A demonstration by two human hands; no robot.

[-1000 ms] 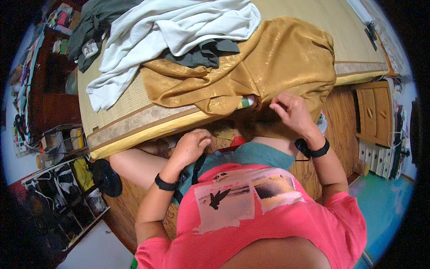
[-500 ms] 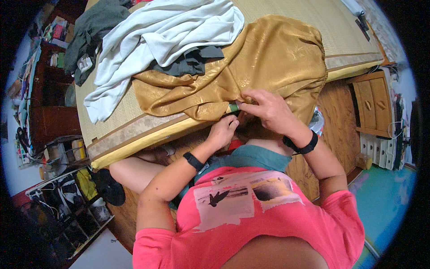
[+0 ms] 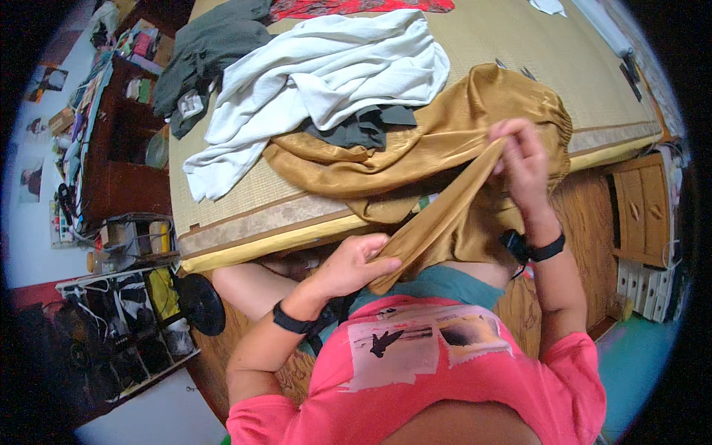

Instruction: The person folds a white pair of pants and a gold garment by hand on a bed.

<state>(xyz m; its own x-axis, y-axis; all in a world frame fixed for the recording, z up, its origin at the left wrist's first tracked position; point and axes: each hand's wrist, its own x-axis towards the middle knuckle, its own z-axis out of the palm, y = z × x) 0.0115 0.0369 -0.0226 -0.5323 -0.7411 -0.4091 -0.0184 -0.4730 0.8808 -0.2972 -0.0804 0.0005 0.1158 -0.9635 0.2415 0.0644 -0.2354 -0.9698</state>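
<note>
A gold satin cloth with a gathered right edge lies over the front edge of the mat-covered bed and hangs down toward my lap. My left hand, low and near my lap, pinches one end of a narrow folded length of this cloth between thumb and fingers. Higher and to the right, my right hand grips the same length, slightly blurred. Between both hands the strip is pulled taut on a slant. A white garment lies crumpled behind it, partly over a dark grey cloth.
A dark green garment lies at the bed's far left, and a red patterned cloth at the back. Left stand a dark wooden cabinet and a rack of items. A wooden drawer unit stands right of the bed.
Both hands have moved apart, the right up and rightward, the left down toward my lap, stretching a length of gold cloth between them. The whole view has shifted slightly.
</note>
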